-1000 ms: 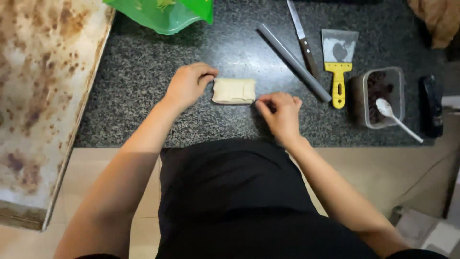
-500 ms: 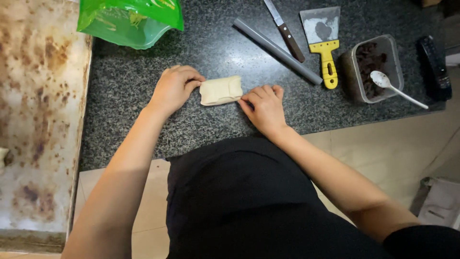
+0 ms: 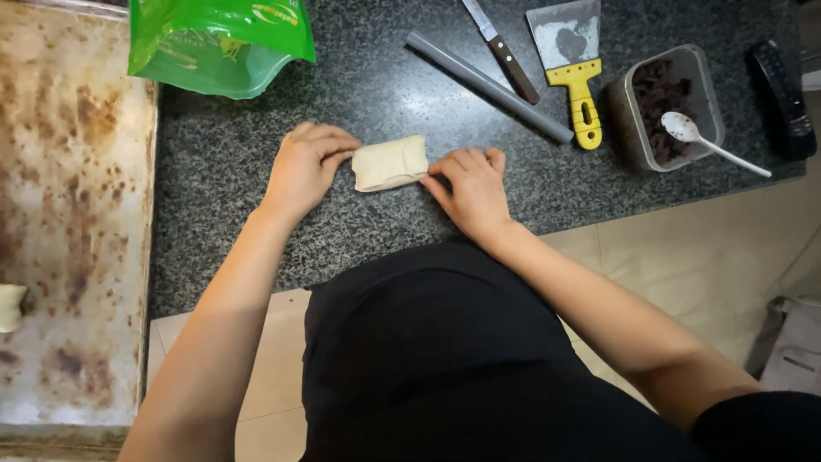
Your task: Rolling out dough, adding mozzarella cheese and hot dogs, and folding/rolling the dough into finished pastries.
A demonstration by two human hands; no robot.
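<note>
Not much has moved since the earlier shots: both hands are still parked on the 2 ends of the dough [image 3: 391,162], same as 1 second ago. The view itself has swung left, so more of the tray shows and a pale lump has come into sight at its edge.

Left hand [image 3: 305,167]: fingers curled together, tips pushed against the left end of the dough. Right hand [image 3: 470,184]: fingers together too, tips pressing the right end down onto the counter. No pinch or lift that I can see, more of a squeeze from both sides. The dough sits flat on the counter [image 3: 239,222], right between the 2 sets of fingertips, folded into a little rectangular parcel.

My read is this is the sealing step, closing the ends. The next move would want firm, even pressure at both ends without flattening the middle.

Going outward from the fingers: just past the right fingertips lies a grey rod [image 3: 487,85], and beyond it a knife [image 3: 500,50] and a yellow-handled scraper [image 3: 573,73]. Further out on that side, a clear tub [image 3: 623,120] of dark filling with a white spoon [image 3: 710,143] resting in it, then a black gadget [image 3: 780,94] at the counter's edge. Beyond the left fingers, a green bag [image 3: 214,43]. Way out left, a stained tray [image 3: 68,214] with that lump [image 3: 10,306].
</note>
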